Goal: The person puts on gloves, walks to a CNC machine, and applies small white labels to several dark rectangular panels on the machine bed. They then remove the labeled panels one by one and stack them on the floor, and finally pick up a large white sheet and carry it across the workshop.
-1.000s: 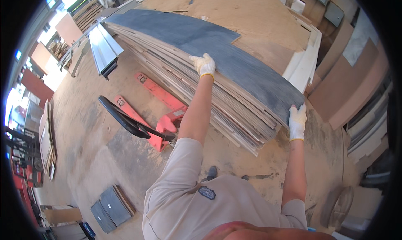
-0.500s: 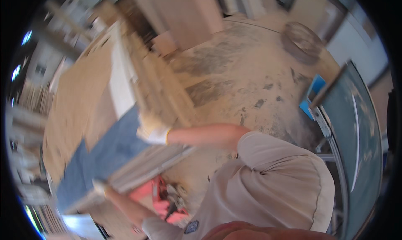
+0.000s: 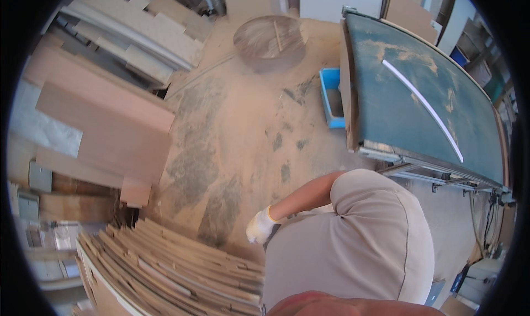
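Observation:
My right hand [image 3: 261, 227], in a white work glove with a yellowish cuff edge, hangs close to the front of my beige shirt [image 3: 337, 250]. Its fingers look curled in, and a small dark patch shows between the glove and the shirt. What the hand holds, if anything, is hidden. Nearest to it, at the lower left, stands a stack of thin wooden boards [image 3: 176, 272] with uneven edges. My left hand is out of view.
A green-topped conveyor table [image 3: 408, 95] stands at the right, with a blue bin [image 3: 332, 98] by its end. Farther off lies a round, dusty wooden disc [image 3: 269, 43]. Large panels [image 3: 110, 123] are stacked at the left. Sawdust covers the floor [image 3: 243, 134].
My view has swung to the right. Both gloved hands were at a dark blue-grey sheet on the board stack; now the right hand is by my body, and the left hand and sheet are out of view.

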{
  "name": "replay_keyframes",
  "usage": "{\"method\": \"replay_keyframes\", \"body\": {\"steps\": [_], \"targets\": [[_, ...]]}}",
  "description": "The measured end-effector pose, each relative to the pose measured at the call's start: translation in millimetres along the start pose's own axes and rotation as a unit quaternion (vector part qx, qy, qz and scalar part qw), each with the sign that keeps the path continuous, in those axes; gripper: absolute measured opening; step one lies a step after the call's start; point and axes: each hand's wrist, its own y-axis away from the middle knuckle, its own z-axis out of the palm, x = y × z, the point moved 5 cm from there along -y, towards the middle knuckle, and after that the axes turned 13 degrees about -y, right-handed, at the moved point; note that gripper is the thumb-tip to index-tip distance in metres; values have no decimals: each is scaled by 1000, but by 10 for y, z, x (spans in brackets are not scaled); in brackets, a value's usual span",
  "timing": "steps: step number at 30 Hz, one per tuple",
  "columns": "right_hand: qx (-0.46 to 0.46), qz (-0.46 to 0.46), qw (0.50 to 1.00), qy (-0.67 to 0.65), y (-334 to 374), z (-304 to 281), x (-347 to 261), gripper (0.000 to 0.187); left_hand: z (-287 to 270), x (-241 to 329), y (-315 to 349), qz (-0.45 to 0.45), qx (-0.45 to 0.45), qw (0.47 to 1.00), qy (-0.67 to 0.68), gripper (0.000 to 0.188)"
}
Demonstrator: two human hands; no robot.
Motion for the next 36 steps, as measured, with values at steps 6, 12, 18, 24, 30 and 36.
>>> {"method": "replay_keyframes", "body": {"steps": [6,12,18,24,30,36], "targets": [[248,66,963,-79,596,-2244,1157,32,779,1083,-1793,1,-155,987,-44,50],[278,411,868,7,2578,-3496,2628,41,857,2159,-4100,-120,-180,963,-159,52],[471,586,642,-149,5174,-3449,3060,41,1216,5871,-6616,23,-72,985,-156,55],[646,596,448,-164,7745,-3843,3502,40,3510,11260,-5888,417,-331,814,231,29],[745,570,338,-75,9789,-5032,4047,29,5007,12879,-4558,624,-326,682,-198,44],[786,430,421,-144,10343,-6008,4239,30,5781,12871,-5289,504,-422,497,-566,36]]}}
